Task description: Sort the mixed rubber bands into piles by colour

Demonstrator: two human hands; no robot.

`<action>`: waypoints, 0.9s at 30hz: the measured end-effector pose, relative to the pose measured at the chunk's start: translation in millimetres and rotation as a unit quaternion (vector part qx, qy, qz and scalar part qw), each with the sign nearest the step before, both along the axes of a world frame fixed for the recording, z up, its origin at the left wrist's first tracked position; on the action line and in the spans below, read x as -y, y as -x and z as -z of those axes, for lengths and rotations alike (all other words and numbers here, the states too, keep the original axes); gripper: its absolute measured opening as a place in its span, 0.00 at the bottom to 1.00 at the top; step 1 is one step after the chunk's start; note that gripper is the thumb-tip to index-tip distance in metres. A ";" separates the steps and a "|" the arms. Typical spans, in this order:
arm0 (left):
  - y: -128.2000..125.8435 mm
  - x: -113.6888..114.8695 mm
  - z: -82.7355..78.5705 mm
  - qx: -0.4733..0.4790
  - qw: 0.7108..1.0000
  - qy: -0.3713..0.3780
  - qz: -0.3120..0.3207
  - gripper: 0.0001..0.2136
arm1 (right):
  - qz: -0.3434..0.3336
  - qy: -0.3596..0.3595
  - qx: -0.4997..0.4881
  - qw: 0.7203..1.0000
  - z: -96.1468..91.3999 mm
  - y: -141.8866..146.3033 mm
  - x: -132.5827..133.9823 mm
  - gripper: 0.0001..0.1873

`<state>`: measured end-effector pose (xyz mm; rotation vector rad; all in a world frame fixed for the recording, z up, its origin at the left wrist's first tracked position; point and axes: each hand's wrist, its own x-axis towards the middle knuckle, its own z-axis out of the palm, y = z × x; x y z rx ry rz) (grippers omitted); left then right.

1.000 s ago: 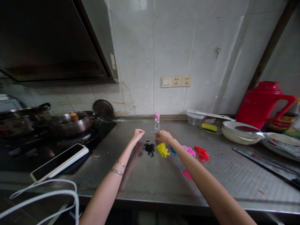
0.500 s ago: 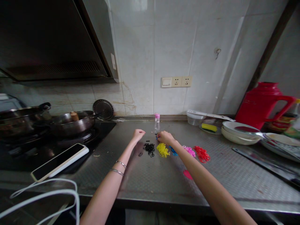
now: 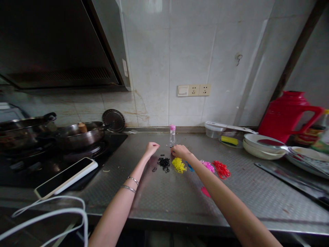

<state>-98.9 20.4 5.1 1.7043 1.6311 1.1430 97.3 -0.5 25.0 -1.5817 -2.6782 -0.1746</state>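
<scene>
On the steel counter (image 3: 180, 195) lie small piles of tiny elastic bands: black (image 3: 163, 162), yellow (image 3: 178, 165), blue (image 3: 190, 167), pink (image 3: 207, 165) and red (image 3: 221, 169). My right hand (image 3: 180, 151) hovers just behind the yellow pile, fingers curled in a pinch near a few loose dark bands; what it pinches is too small to name. My left hand (image 3: 151, 148) rests curled on the counter behind the black pile. A small clear bottle with a pink cap (image 3: 172, 134) stands right behind both hands.
A phone (image 3: 65, 177) lies on the black hob at the left, beside two pans (image 3: 77, 135). White cable (image 3: 51, 216) hangs at the front left. Stacked bowls (image 3: 262, 145), a yellow sponge (image 3: 229, 140) and a red thermos jug (image 3: 288, 115) crowd the right. A pink scrap (image 3: 205, 191) lies mid-counter.
Almost nothing has moved. My right hand shifted slightly among the loose dark bands near the bottle; the left hand has stayed put.
</scene>
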 end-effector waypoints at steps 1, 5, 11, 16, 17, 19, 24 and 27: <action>0.2 -0.2 0.4 -0.001 1.000 0.000 0.000 0.09 | 0.001 0.002 -0.005 1.000 -0.2 -0.3 0.3 0.14; 1.5 -0.4 1.5 -0.004 1.000 -0.004 -0.001 0.10 | 0.010 0.007 -0.065 0.998 -2.6 -7.4 0.8 0.14; 0.3 -1.1 2.9 -0.015 1.000 -0.005 -0.009 0.09 | 0.017 -0.026 -0.181 0.983 -8.7 -44.3 13.0 0.15; -4.8 -0.5 7.2 -0.042 0.999 -0.012 -0.007 0.08 | 0.030 -0.024 -0.219 0.975 -1.8 -77.8 37.4 0.16; -5.9 0.2 7.9 -0.047 0.999 -0.012 -0.006 0.08 | 0.032 -0.012 -0.212 0.977 0.2 -81.9 42.4 0.15; -8.7 2.1 8.5 -0.057 0.998 -0.010 -0.005 0.08 | 0.033 0.012 -0.192 0.981 2.8 -87.8 51.2 0.15; -21.7 6.3 4.5 -0.071 0.996 -0.024 0.048 0.08 | 0.034 0.027 -0.185 0.982 -2.8 -97.6 68.7 0.18; -33.1 4.1 2.0 -0.101 0.990 -0.041 0.091 0.08 | 0.027 0.013 -0.201 0.979 -12.6 -102.8 80.8 0.19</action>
